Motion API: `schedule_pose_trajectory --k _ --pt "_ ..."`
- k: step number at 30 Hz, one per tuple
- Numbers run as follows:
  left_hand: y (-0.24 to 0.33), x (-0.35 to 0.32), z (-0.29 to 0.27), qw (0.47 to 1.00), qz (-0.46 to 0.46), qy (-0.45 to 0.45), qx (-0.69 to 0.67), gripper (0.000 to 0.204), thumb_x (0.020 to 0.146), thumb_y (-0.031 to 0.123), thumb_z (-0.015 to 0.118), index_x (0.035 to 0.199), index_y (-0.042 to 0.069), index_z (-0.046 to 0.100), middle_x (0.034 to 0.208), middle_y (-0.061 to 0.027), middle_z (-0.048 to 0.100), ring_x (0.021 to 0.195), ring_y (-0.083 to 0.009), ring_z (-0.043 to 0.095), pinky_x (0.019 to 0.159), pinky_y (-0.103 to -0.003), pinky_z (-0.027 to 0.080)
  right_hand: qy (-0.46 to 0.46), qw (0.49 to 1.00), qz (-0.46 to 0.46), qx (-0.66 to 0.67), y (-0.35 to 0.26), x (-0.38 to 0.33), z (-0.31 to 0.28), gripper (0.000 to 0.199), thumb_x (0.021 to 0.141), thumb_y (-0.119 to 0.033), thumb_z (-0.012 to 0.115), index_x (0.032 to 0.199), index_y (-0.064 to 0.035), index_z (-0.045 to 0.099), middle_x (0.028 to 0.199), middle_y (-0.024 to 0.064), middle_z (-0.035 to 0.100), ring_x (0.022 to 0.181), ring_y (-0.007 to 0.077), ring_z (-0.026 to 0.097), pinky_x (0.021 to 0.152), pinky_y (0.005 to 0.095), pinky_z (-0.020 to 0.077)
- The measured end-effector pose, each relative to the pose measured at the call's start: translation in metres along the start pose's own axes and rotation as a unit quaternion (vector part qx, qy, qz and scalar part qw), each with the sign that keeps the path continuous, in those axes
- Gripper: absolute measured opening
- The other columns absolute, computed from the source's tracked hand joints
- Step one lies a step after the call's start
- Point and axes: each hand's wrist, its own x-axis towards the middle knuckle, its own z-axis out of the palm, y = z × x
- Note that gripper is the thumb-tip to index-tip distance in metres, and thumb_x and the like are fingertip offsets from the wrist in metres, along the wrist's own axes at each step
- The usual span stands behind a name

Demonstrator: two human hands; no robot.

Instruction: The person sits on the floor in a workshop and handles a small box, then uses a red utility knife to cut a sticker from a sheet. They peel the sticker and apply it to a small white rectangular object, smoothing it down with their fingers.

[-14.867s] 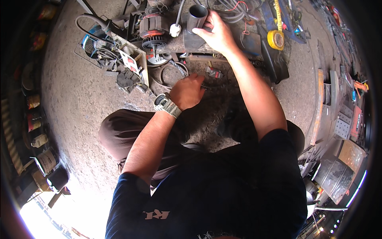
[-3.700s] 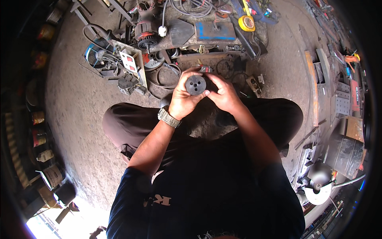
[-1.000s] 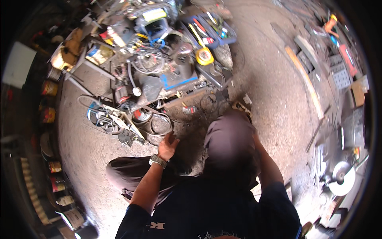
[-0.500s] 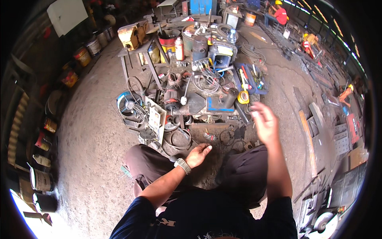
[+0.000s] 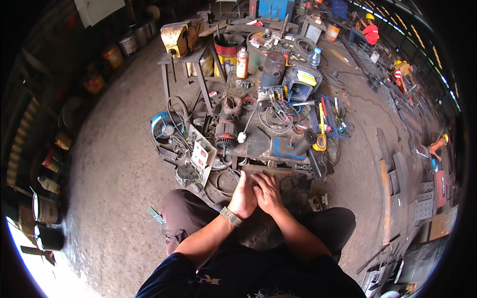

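Note:
Above my knees, my left hand [image 5: 243, 200] and my right hand [image 5: 269, 194] meet with their palms turned toward each other. The fingers of both are stretched out, the right ones lying across the left fingers and palm. Nothing shows in either hand, though the space between the palms is hidden. Just beyond them is the low workbench [image 5: 268, 166]. On it lie a red and dark motor part [image 5: 226, 133], a grey metal plate [image 5: 258, 141], a blue-edged plate [image 5: 288, 148], a dark cylinder [image 5: 304, 142] and a yellow tape measure [image 5: 320, 143].
Left of the bench stand a blue fan-like unit [image 5: 164, 126] and an open panel [image 5: 202, 158] with cables. A blue tool tray [image 5: 339, 130], a spray can [image 5: 242, 63] and a yellow vise [image 5: 175, 39] are farther off. Two people work at the far right.
My right hand has come down and left from beside the bench to meet my left hand. The left fingers have straightened and point upward. The view has shifted slightly.

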Motion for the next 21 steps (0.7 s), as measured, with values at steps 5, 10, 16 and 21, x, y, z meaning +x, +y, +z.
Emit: schedule_pose_trajectory --k 5,10,16,21 --pt "0.0 0.014 -0.008 0.94 0.168 0.079 0.285 0.045 0.11 0.035 0.059 0.134 -0.004 0.063 0.127 -0.0119 0.072 0.119 -0.0208 0.066 0.109 -0.036 0.047 0.016 0.918 0.291 0.268 0.06 -0.022 0.038 0.038 0.111 -0.027 0.052 0.14 -0.0038 0.06 0.118 0.0164 0.072 0.103 0.0311 0.072 0.093 0.0391 0.056" --pt "-0.004 0.018 0.01 0.703 0.349 0.002 0.62 0.034 0.096 0.025 0.072 0.12 0.001 0.071 0.133 -0.0202 0.068 0.128 -0.0409 0.061 0.111 -0.049 0.046 0.031 0.727 0.271 0.63 0.074 -0.067 0.101 0.057 0.111 -0.052 0.043 0.146 -0.0077 0.05 0.136 0.0111 0.061 0.125 0.0257 0.059 0.105 0.0419 0.047" --pt "-0.037 0.03 -0.01 0.463 0.39 -0.059 0.794 0.061 0.09 0.054 0.069 0.131 0.008 0.072 0.156 -0.0167 0.051 0.154 -0.045 0.031 0.124 -0.065 0.023 -0.15 0.343 0.202 0.905 0.073 -0.065 0.104 0.081 0.107 -0.069 0.029 0.168 -0.0169 0.022 0.166 0.0201 0.039 0.154 0.045 0.032 0.125 0.0626 0.0278" --pt "-0.046 0.04 -0.011 0.581 0.277 -0.154 0.75 0.063 0.088 0.041 0.076 0.141 0.009 0.064 0.165 -0.0182 0.039 0.158 -0.0464 0.022 0.126 -0.065 0.017 -0.088 0.428 0.146 0.888 0.057 -0.054 0.083 0.084 0.105 -0.071 0.031 0.17 -0.0206 0.016 0.171 0.0148 0.031 0.155 0.0414 0.033 0.124 0.0623 0.0283"
